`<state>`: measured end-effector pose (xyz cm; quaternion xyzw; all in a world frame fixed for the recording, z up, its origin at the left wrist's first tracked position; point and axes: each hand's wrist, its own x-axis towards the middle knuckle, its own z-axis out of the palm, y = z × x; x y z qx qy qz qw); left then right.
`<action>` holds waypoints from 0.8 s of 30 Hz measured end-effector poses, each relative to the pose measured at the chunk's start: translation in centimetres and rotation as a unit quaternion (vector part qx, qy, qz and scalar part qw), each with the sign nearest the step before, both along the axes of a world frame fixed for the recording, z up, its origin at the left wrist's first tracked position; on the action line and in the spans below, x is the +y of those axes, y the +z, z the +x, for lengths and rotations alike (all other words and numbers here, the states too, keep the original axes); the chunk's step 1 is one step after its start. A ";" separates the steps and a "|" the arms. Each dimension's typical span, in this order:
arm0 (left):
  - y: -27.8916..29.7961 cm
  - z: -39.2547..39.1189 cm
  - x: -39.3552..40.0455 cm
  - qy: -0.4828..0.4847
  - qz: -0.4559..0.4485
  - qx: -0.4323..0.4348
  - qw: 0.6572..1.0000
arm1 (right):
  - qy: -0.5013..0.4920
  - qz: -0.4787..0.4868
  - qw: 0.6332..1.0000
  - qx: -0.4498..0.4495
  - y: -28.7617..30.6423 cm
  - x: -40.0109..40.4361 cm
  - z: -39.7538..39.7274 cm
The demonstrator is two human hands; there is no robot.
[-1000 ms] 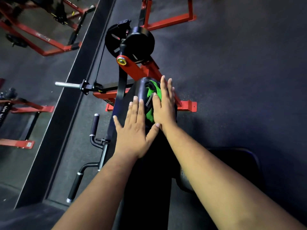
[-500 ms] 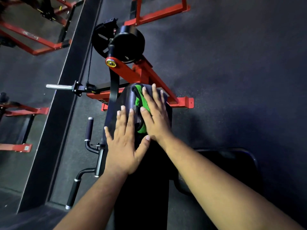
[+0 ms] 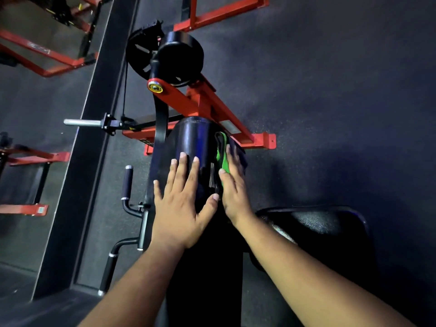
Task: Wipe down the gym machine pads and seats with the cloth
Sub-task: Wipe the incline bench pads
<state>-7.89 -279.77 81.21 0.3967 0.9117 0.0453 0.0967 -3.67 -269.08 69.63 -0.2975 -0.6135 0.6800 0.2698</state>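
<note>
Change: since the frame half a second earlier, right hand [image 3: 232, 185] and cloth [image 3: 221, 156] have shifted from the top of the pad [image 3: 188, 142] toward its right edge; more bare black pad now shows beyond the left hand [image 3: 181, 208].
Landmark: long black pad of the red-framed gym machine, running away from the viewer.
Left hand: lies flat on the pad's near-left surface, fingers straight and spread wide, thumb angled out toward the right hand; holds nothing.
Right hand: pressed on the cloth at the pad's right side, fingers straight and close together, thumb lying along the cloth; no curl round the cloth visible.
Cloth: green with dark folds, bunched under the right hand, on the pad's right flank near its far end.
Roller pad [image 3: 180, 57]: black, round, beyond the pad's far end, on the red frame [image 3: 207, 107].
Handles [image 3: 127, 182]: black grips with chrome ends, left of the pad.
Seat [image 3: 325, 230]: dark, right of the pad, nearer the viewer.
Floor [image 3: 330, 90]: dark speckled rubber around the pad.
</note>
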 end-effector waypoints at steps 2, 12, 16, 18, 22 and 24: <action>0.0 0.1 0.0 -0.002 0.001 0.000 1.000 | 0.011 0.031 0.999 0.006 -0.3 1.0 -0.3; 0.1 0.1 0.2 0.003 -0.006 0.002 1.000 | 0.036 0.046 0.992 -0.108 -7.6 -0.6 2.2; 0.2 0.1 0.1 0.002 -0.008 0.004 1.000 | 0.002 -0.050 0.996 -0.070 -2.8 1.8 -1.2; 0.1 0.1 0.1 0.001 -0.007 0.003 1.000 | -0.015 -0.023 0.998 -0.061 0.7 4.2 -3.8; 0.2 0.1 -0.1 0.001 0.016 -0.010 1.000 | 0.007 0.069 0.998 0.003 2.2 0.1 -0.3; 0.3 0.1 0.0 0.004 0.023 -0.014 1.000 | 0.031 0.114 0.993 0.011 1.2 -2.3 2.4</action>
